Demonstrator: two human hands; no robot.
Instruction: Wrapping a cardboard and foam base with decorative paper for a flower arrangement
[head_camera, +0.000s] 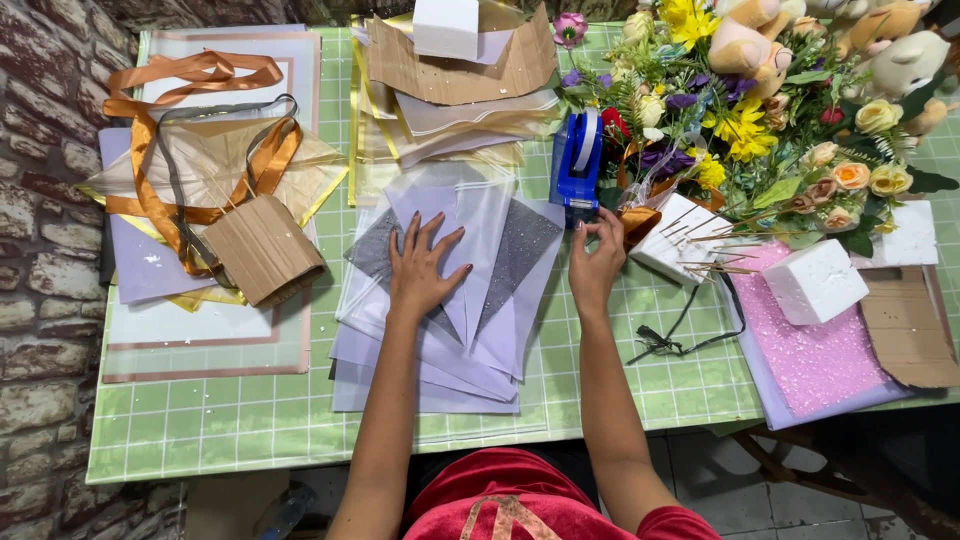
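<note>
My left hand (420, 265) lies flat, fingers spread, on a stack of translucent and pale lilac wrapping sheets (470, 330) with grey glitter pieces (520, 250) among them. My right hand (597, 258) reaches just below the blue tape dispenser (577, 165), with its fingertips pinched at the dispenser's front end. Whether a strip of tape is between the fingers is too small to tell.
Orange and grey ribbons (190, 120) lie on paper sheets at the left, beside a corrugated cardboard piece (265, 250). Artificial flowers (760, 130), plush toys, white foam blocks (815, 282), wooden skewers and a pink glitter sheet (810, 350) fill the right. A brick wall (45, 250) borders the green gridded table (250, 420).
</note>
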